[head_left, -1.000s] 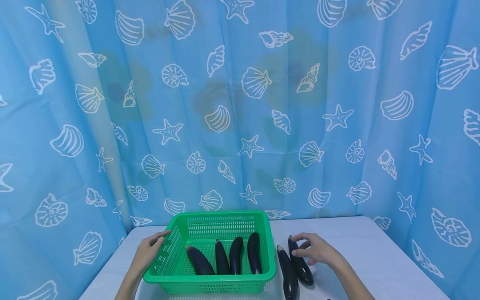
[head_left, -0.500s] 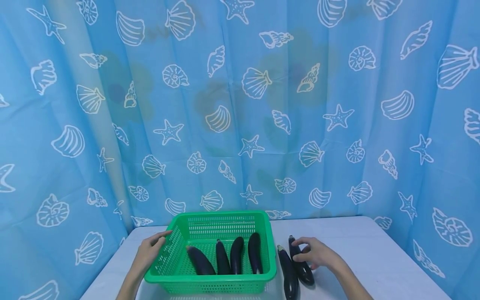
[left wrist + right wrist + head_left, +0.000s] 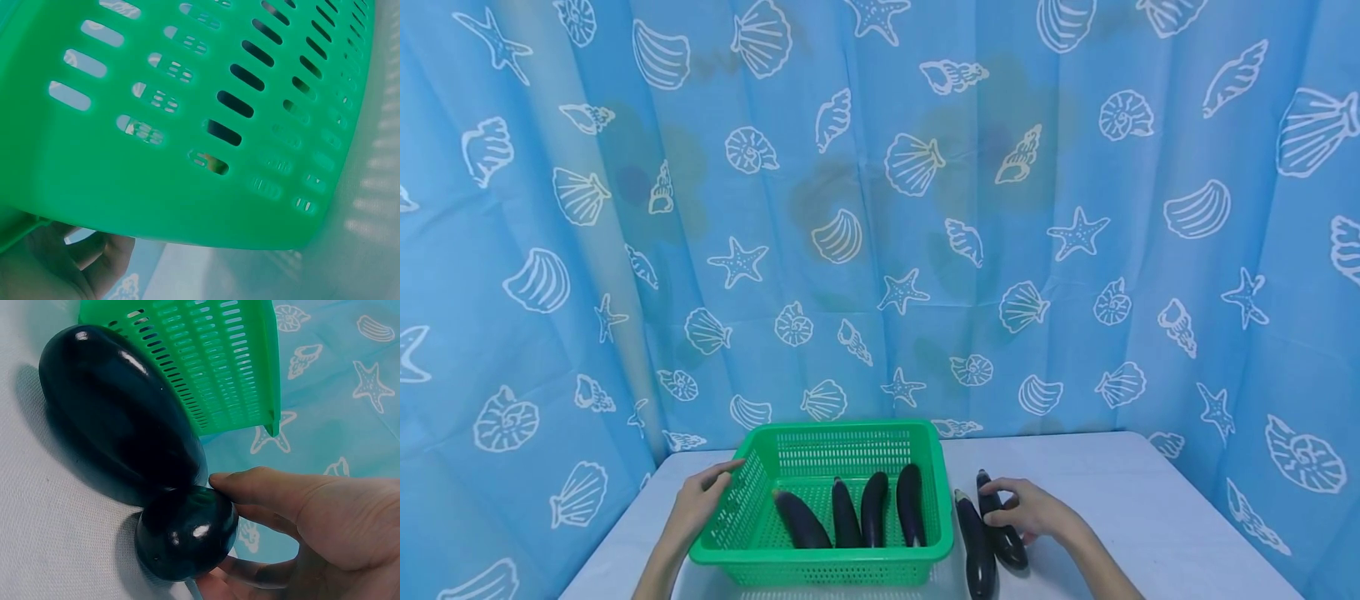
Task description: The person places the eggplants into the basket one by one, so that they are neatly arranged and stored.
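In the head view a green plastic basket [image 3: 820, 555] holds several dark purple eggplants, one of them a curved eggplant [image 3: 908, 505] at its right side. My left hand [image 3: 698, 502] grips the basket's left rim; in the left wrist view the curled fingers [image 3: 111, 259] show by the rim, partly hidden. Two eggplants lie on the table right of the basket. My right hand [image 3: 1028, 510] holds the right-hand eggplant [image 3: 1009, 546] between thumb and fingers. Beside it, the left-hand eggplant [image 3: 976, 550] lies close; in the right wrist view the two seem to touch.
The table [image 3: 1120, 492] has a white cover. A blue curtain [image 3: 880, 250] with white shell and starfish prints hangs behind it and along both sides. The basket's right wall [image 3: 206, 369] stands close to the loose eggplants.
My right hand has lowered slightly and closed its thumb and fingers around the right-hand eggplant. The left hand and the basket stay in place.
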### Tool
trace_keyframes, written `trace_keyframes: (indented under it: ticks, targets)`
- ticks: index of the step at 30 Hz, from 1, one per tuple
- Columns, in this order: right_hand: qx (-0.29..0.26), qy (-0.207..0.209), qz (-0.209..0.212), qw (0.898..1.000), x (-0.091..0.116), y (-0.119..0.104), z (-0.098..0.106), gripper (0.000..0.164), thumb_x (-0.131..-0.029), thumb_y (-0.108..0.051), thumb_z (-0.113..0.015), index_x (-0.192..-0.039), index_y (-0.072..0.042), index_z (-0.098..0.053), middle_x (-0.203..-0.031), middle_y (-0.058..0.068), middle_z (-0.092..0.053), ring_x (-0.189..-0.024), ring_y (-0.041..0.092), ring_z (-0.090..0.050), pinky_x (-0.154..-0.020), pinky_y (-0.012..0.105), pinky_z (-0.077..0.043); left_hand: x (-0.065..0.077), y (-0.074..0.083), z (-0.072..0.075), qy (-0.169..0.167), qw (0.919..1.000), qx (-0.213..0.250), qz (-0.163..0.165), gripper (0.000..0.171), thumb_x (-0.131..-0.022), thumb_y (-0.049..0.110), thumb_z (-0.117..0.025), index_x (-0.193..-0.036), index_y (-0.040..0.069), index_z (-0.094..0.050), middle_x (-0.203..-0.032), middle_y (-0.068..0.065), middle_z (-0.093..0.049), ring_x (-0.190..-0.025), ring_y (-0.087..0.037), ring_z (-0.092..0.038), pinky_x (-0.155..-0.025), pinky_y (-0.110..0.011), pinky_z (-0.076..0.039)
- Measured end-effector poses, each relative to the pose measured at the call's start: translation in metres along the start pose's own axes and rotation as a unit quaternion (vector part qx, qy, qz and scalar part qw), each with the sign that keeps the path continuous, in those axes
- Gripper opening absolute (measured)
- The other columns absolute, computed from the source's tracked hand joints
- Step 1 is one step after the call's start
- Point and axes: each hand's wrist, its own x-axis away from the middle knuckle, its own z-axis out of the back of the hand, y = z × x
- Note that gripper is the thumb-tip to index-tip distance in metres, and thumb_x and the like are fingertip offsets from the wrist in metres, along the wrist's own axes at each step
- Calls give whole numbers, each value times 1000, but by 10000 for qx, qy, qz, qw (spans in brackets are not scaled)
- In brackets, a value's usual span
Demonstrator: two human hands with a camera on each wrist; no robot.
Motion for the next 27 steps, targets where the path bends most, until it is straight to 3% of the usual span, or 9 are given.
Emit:
trace_keyframes:
  ticks: [27]
  targets:
    - [67,11,-11,10000,2,-2,-2,44,-88,-21,-71,-130,-14,-62,-108,16,-68,-82,24,-64,-60,40,-63,1,-2,1,-32,10000,55,-75,42,-103,22,-38,-141,15,-55,-149,-24,-45,-136,-48,-41,-111,-62,-41]
